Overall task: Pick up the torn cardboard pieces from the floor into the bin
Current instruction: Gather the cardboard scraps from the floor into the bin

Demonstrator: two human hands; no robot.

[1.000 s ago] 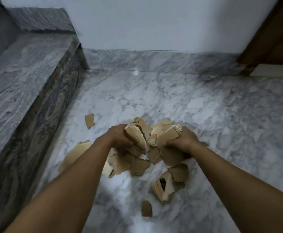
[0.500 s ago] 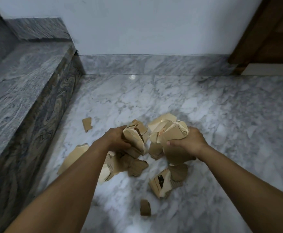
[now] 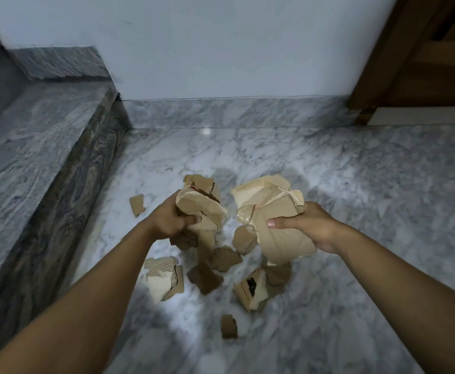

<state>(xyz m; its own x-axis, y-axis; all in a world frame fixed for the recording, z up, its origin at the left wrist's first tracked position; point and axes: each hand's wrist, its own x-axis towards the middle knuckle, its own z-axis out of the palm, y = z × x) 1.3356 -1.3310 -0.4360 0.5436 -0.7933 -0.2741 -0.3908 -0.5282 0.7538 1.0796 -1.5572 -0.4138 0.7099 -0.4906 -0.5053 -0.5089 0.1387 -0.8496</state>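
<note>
Gripping one wad of torn cardboard in the left hand, fingers curled round it, and clamping a bigger, looser wad in the right hand, thumb pressed across its front. Holding both above the marble floor, apart from each other. Leaving plenty below: a folded chunk near left, a printed chunk near right, brown flaps between them, a small scrap nearest, another scrap far left beside the stone step. No bin in view, so no telling how far to carry. Likely to shed bits on the way: ragged, overlapping sheets held only by squeeze, with a large flap hanging under the right hand and loose ends trailing under the left. Could slip out at any tilt or turn, scattering over the floor and adding trips. Could also miss the bin mouth with such bulky, uneven handfuls. Easy to overlook the far-left scrap against the step's dark face. Hard to tell whether the blurred flaps are lying flat or dropping. Best to squeeze tighter and keep both wads level.
</note>
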